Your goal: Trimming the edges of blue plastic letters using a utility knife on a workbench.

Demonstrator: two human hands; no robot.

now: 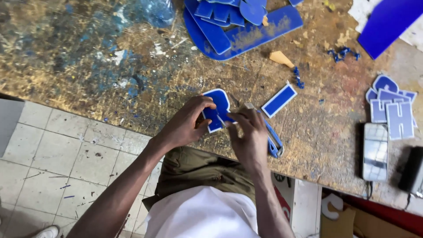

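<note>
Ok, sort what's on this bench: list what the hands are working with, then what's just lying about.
In hand: left hand, right hand, blue white-edged cut-out letter, blue-handled utility knife.

Lying about: blue rectangular white-edged piece, stack of finished blue letters, blue offcuts, phone.

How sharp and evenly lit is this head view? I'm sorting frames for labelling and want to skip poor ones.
Head view: soft, even light with no hard shadows; the left hand and right hand on the blue letter piece are slightly motion-softened; the phone screen shows pale glare; the clear plastic bottle at the top edge is blurred; the bench edge bows slightly from the wide lens.
</note>
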